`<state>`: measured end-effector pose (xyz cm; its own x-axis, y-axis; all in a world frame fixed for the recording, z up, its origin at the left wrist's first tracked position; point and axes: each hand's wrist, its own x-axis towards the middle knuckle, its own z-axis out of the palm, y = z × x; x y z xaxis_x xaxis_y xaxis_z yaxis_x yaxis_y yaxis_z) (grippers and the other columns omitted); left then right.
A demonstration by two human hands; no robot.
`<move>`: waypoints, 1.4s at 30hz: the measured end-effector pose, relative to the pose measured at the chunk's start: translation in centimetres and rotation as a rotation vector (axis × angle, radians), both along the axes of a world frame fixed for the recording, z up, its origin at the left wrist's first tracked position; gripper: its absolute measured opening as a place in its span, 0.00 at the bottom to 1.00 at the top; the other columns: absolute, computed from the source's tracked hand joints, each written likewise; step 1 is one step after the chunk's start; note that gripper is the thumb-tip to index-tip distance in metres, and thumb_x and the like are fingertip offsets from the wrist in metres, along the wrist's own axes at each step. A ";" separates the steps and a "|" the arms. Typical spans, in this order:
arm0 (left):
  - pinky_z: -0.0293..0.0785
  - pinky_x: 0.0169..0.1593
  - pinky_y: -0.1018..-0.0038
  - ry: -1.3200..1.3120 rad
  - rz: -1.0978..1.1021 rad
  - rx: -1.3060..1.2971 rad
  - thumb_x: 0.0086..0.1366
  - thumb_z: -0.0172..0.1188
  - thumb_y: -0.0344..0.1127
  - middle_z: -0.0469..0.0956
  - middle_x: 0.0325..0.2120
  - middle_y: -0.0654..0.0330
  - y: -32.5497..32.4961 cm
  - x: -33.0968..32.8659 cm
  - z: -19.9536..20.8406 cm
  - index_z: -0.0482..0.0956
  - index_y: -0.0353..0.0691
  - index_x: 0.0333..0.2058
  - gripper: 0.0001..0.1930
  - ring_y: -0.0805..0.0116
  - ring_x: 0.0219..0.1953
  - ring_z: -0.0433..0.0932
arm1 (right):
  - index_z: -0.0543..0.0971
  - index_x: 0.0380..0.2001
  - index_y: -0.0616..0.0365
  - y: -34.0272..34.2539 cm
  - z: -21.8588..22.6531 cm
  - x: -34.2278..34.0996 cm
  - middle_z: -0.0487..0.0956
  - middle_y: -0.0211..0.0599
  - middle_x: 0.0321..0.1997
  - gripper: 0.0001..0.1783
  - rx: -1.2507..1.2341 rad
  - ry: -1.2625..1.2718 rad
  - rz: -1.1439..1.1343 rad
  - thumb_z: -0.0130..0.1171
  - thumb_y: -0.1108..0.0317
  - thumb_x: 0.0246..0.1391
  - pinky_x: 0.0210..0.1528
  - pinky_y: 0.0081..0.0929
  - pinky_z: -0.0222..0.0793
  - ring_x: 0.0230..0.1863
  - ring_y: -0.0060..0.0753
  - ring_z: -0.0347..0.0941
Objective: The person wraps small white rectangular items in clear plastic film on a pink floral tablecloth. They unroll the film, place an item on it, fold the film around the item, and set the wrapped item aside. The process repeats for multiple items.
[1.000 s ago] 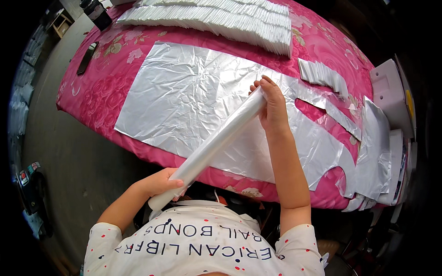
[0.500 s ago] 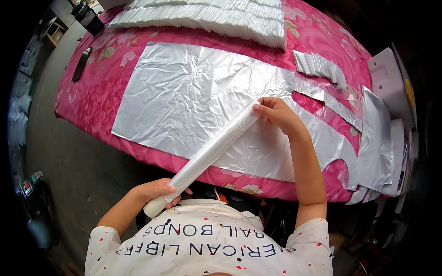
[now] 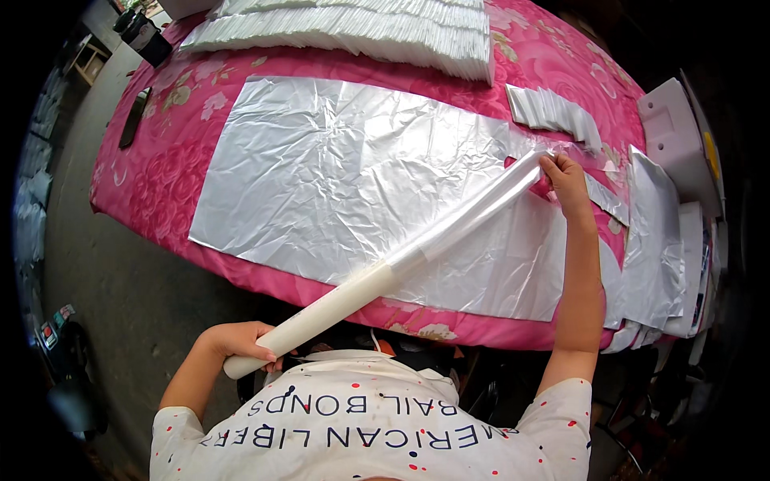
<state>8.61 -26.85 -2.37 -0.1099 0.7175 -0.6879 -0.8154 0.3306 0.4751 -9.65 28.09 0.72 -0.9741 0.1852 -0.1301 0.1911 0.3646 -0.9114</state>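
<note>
A pale tube (image 3: pixel 341 307) slants from the left hand (image 3: pixel 245 342) gripping it toward the right hand (image 3: pixel 568 181) pinching film (image 3: pixel 475 212).

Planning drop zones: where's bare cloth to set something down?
Bare pink cloth: left, between the phone and the silvery sheet; far right, between the big white stack and the white box, beyond the small white stack. A narrow strip runs between big white stack and silvery sheet. Crowded: near right, loose film and the right hand.
</note>
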 end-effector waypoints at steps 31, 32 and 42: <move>0.41 0.66 0.61 1.980 -0.730 0.053 0.59 0.42 0.64 0.49 0.64 0.46 16.1 -6.4 0.8 0.53 0.28 0.60 0.45 0.54 0.67 0.46 | 0.75 0.39 0.65 -7.4 -1.2 -3.6 0.75 0.33 0.32 0.18 0.118 -0.021 0.171 0.60 0.62 0.51 0.29 0.22 0.65 0.26 0.21 0.68; 0.41 0.66 0.61 1.983 -0.724 0.040 0.58 0.43 0.64 0.49 0.64 0.46 16.2 -6.1 0.8 0.53 0.28 0.60 0.45 0.54 0.67 0.46 | 0.74 0.43 0.66 -8.1 -1.1 -2.9 0.75 0.37 0.36 0.20 0.155 0.066 0.069 0.60 0.62 0.51 0.32 0.23 0.66 0.30 0.23 0.69; 0.36 0.66 0.56 2.038 -0.684 -0.119 0.58 0.45 0.63 0.52 0.63 0.51 17.8 -2.0 -0.4 0.56 0.36 0.61 0.41 0.57 0.67 0.46 | 0.72 0.49 0.58 -15.0 0.7 12.3 0.73 0.41 0.48 0.27 0.653 0.415 0.523 0.62 0.71 0.42 0.49 0.36 0.65 0.47 0.44 0.69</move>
